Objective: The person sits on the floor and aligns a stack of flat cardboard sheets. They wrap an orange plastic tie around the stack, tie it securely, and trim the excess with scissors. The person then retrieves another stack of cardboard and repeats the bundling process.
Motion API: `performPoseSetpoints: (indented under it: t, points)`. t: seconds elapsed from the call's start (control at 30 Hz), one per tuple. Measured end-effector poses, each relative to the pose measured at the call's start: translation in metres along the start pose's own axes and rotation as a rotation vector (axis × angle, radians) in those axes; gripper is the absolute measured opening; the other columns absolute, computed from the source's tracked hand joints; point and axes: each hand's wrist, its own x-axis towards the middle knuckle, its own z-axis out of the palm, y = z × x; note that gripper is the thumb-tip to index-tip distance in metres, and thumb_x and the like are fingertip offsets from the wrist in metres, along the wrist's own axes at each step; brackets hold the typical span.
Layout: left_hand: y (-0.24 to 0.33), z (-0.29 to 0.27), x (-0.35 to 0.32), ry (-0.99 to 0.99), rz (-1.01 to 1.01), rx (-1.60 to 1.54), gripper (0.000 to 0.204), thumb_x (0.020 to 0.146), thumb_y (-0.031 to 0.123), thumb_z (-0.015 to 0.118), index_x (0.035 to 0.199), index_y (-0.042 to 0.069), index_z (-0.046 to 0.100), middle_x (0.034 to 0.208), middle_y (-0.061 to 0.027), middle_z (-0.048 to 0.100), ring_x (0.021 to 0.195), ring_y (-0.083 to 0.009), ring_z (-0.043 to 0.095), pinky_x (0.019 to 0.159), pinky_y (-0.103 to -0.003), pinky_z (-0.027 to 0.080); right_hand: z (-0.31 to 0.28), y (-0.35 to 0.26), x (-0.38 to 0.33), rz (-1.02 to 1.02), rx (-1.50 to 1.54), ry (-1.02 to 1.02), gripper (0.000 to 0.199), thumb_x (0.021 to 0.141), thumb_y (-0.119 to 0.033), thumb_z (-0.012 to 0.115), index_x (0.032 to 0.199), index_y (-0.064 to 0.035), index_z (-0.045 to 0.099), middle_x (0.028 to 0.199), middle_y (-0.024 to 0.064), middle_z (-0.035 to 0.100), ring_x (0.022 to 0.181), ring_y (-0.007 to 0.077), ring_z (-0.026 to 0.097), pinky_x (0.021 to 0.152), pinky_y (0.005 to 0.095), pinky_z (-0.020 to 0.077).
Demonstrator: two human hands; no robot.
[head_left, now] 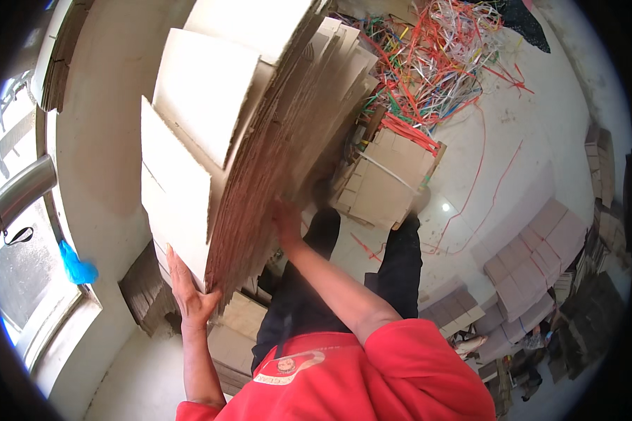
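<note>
A tall stack of flat cardboard sheets (179, 165) leans in front of me at the left, its many layered edges facing right. My left hand (187, 289) presses on the stack's near corner, fingers stretched along the pale face and thumb out toward the layered edges. My right hand (286, 223) reaches across to the stack's right side and touches the edges there. Its fingers are blurred and partly hidden in shadow, so their closure is unclear.
A cardboard-topped stool (386, 179) stands ahead of my legs. Beyond it lies a tangled heap of coloured strapping (435, 59), with loose red strands over the floor. Tied cardboard bundles (537, 249) sit at the right. A window with a blue bag (77, 265) is at left.
</note>
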Motion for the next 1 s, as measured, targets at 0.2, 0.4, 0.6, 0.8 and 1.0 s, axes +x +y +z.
performPoseSetpoints:
  t: [0.2, 0.4, 0.6, 0.8, 1.0]
  points:
    - [-0.012, 0.010, -0.003, 0.050, -0.009, -0.013, 0.100, 0.049, 0.008, 0.069, 0.137, -0.004, 0.025, 0.138, -0.0289, 0.032, 0.130, -0.0431, 0.030, 0.107, -0.045, 0.027, 0.012, -0.032, -0.029, 0.042, 0.315, 0.184, 0.032, 0.089, -0.022, 0.055, 0.116, -0.0091, 0.046, 0.093, 0.0004, 0.051, 0.077, 0.0099, 0.049, 0.066, 0.0260, 0.0418]
    - [-0.014, 0.012, -0.001, 0.038, 0.024, 0.021, 0.101, 0.047, 0.008, 0.069, 0.137, -0.005, 0.026, 0.138, -0.0287, 0.032, 0.130, -0.0433, 0.029, 0.108, -0.045, 0.026, 0.006, -0.051, -0.029, 0.126, 0.240, 0.075, 0.033, 0.084, -0.021, 0.056, 0.114, -0.0150, 0.046, 0.099, 0.0003, 0.050, 0.082, 0.0104, 0.049, 0.070, 0.0254, 0.0423]
    - [-0.023, 0.007, 0.003, 0.061, -0.062, -0.077, 0.099, 0.048, 0.006, 0.067, 0.138, -0.004, 0.026, 0.138, -0.0270, 0.033, 0.130, -0.0413, 0.031, 0.107, -0.044, 0.027, 0.005, -0.053, -0.025, 0.173, 0.275, 0.018, 0.031, 0.080, -0.019, 0.060, 0.109, -0.0142, 0.048, 0.092, 0.0015, 0.052, 0.082, 0.0129, 0.053, 0.066, 0.0273, 0.0478]
    - [-0.048, -0.012, 0.020, 0.050, 0.008, -0.101, 0.083, 0.054, 0.010, 0.065, 0.131, -0.002, 0.038, 0.118, -0.0163, 0.054, 0.109, -0.0263, 0.053, 0.097, -0.035, 0.039, 0.018, -0.072, -0.037, 0.183, 0.140, -0.010, 0.030, 0.075, -0.007, 0.065, 0.102, -0.0100, 0.050, 0.089, 0.0029, 0.052, 0.083, 0.0151, 0.057, 0.061, 0.0297, 0.0521]
    - [-0.058, -0.016, 0.020, -0.053, -0.083, -0.209, 0.095, 0.052, 0.007, 0.064, 0.139, 0.000, 0.027, 0.138, -0.0234, 0.037, 0.128, -0.0343, 0.038, 0.104, -0.038, 0.032, 0.013, -0.051, -0.029, 0.008, 0.083, -0.060, 0.033, 0.072, -0.003, 0.071, 0.096, -0.0055, 0.049, 0.089, 0.0018, 0.047, 0.087, 0.0133, 0.047, 0.075, 0.0271, 0.0456]
